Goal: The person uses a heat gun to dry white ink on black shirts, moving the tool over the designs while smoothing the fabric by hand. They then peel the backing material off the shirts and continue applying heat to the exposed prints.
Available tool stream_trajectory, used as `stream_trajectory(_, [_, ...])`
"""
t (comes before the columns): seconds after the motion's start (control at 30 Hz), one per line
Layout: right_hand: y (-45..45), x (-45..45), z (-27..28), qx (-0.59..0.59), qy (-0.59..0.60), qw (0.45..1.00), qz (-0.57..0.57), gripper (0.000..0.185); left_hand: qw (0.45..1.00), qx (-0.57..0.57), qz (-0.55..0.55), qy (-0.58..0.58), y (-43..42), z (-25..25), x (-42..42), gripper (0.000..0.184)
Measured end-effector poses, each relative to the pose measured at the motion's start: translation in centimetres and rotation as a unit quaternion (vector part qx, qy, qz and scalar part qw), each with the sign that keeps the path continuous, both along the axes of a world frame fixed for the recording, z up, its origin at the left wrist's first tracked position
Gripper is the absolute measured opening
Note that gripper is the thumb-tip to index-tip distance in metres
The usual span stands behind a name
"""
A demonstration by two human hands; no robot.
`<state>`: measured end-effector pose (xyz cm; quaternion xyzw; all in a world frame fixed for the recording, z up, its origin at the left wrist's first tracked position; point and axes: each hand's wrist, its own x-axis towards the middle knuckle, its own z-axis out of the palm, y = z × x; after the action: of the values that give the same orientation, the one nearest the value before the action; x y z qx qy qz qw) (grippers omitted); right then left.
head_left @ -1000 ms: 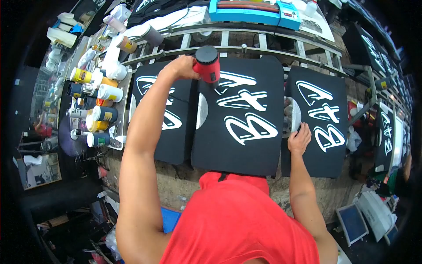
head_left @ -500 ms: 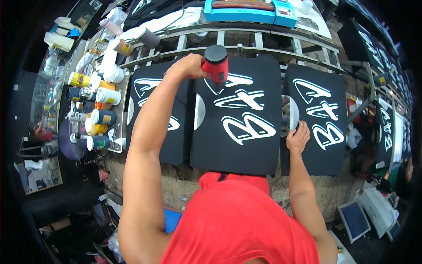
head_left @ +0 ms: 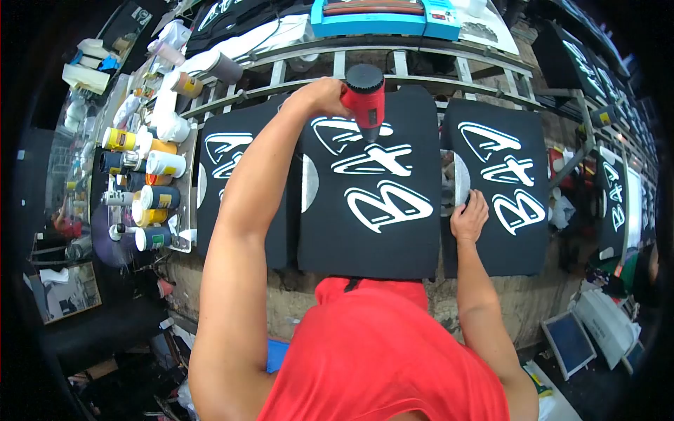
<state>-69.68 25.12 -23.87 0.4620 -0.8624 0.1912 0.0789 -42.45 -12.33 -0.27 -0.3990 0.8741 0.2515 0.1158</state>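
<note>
My left hand (head_left: 327, 97) is closed around the handle of a red heat gun (head_left: 368, 105) with a black cap. Its nozzle points down over the white lettering of the middle black shirt (head_left: 368, 254), which lies flat on a board. Resting on the left edge of the right-hand black shirt (head_left: 484, 261), beside its pale neck opening, is my right hand (head_left: 470, 216), fingers stretched out. A third black shirt (head_left: 270, 238) with similar white lettering lies on the left, partly hidden by my left arm.
Paint jars and bottles (head_left: 160, 197) crowd the shelf at left. A metal rail frame (head_left: 337, 67) runs behind the shirts, with a blue machine (head_left: 386, 21) beyond it. More lettered black shirts (head_left: 616, 200) hang along the right. Framed screens (head_left: 569, 349) lean at lower right.
The heat gun in my left hand has moved along the middle shirt's lettering, nearer to me and to the right. My right hand stays at the right shirt's edge. The view has shifted slightly.
</note>
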Motion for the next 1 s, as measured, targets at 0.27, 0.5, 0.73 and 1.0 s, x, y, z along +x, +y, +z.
stream_trajectory(0.27, [0.0, 0.0, 0.1, 0.006, 0.007, 1.0, -0.003, 0.05, 0.995, -0.06, -0.064, 0.047, 1.0, -1.3, -4.0, 0.046])
stream_trajectory(0.5, [0.0, 0.1, -0.1, -0.003, 0.012, 1.0, -0.004, 0.049, 0.997, -0.047, -0.048, 0.023, 1.8, -0.1, -5.3, 0.046])
stream_trajectory(0.73, [0.1, 0.1, -0.2, -0.007, 0.013, 1.0, 0.001, 0.05, 0.996, -0.081, -0.018, -0.045, 0.7, 0.6, -1.6, 0.05])
stream_trajectory(1.0, [0.0, 0.1, 0.0, 0.002, 0.01, 1.0, -0.001, 0.05, 0.996, -0.077, 0.03, -0.041, 0.2, 1.2, 2.8, 0.049])
